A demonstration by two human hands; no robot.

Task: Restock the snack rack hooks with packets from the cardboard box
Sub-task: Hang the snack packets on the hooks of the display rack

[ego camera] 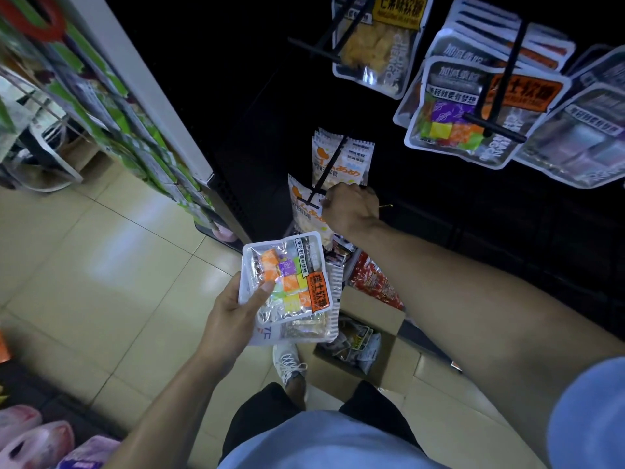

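Note:
My left hand (236,309) holds a small stack of packets; the top one is a clear packet of coloured candy cubes (287,279) with an orange label, and a striped packet (304,330) lies under it. My right hand (350,206) reaches to a low black hook (329,169) on the dark rack and grips the top of a white packet with orange print (306,211) at the hook's tip. A second white packet (351,157) hangs further back on that hook. The open cardboard box (382,323) sits on the floor below my right arm with several packets inside.
Upper hooks carry a yellow-label packet (378,42) and rows of grey candy packets (473,106). A white shelf end with green packets (135,130) stands at left. Red packets (375,279) lie by the box. My shoe (289,363) rests on the tiled floor (101,265).

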